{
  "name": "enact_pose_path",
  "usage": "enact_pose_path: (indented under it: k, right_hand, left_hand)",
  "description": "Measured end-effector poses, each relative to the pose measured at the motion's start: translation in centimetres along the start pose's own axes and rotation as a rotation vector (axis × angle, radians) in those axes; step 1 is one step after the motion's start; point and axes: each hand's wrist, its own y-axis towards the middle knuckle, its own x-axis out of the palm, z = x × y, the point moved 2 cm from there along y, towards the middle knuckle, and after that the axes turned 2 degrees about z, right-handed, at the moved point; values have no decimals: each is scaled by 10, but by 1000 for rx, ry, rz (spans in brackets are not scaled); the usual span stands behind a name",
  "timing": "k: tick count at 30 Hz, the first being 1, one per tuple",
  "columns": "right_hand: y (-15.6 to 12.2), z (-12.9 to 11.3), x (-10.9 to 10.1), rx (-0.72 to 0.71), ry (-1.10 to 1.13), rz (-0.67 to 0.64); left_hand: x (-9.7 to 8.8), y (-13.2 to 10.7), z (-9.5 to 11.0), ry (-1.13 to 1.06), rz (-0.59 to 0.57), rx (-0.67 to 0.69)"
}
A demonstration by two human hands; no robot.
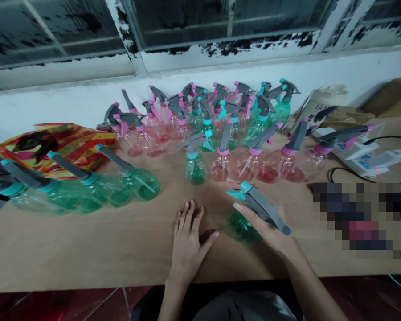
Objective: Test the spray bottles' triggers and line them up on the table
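Spray bottle [241,227] in right hand [270,236]

Thumb wrapped below the gray spray head [265,207] — other fingers mostly hidden — it grips, likely to keep the bottle steady near the table's [87,258] front. Left hand [188,238] lies flat, fingers loosely spread, holding nothing.

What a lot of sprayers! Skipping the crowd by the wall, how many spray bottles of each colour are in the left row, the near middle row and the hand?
Green spray bottles: 6 (4 left row, 1 middle row, 1 in the right hand)
Pink spray bottles: 4 (all middle row)
Total: 10
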Motion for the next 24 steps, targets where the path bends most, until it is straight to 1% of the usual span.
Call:
enact_pose_path:
  k: [2,6,11,15,18,24]
  right_hand:
    - [0,1,0,-1,-11,2]
    - [1,4,2,31,19,-34]
    - [7,0,5,-7,53,-56]
    - [11,-3,7,-34,36,-27]
    - [12,-4,7,-24,12,-4]
    - [12,-4,5,-42,18,-17]
  left_hand:
    - [0,0,0,-3,5,1]
    - [1,-1,-1,-9,9,1]
    - [1,-1,-1,-16,17,1]
    - [1,-1,-1,-23,9,2]
    - [1,-1,-1,-20,10,3]
    - [1,-1,0,-32,22,7]
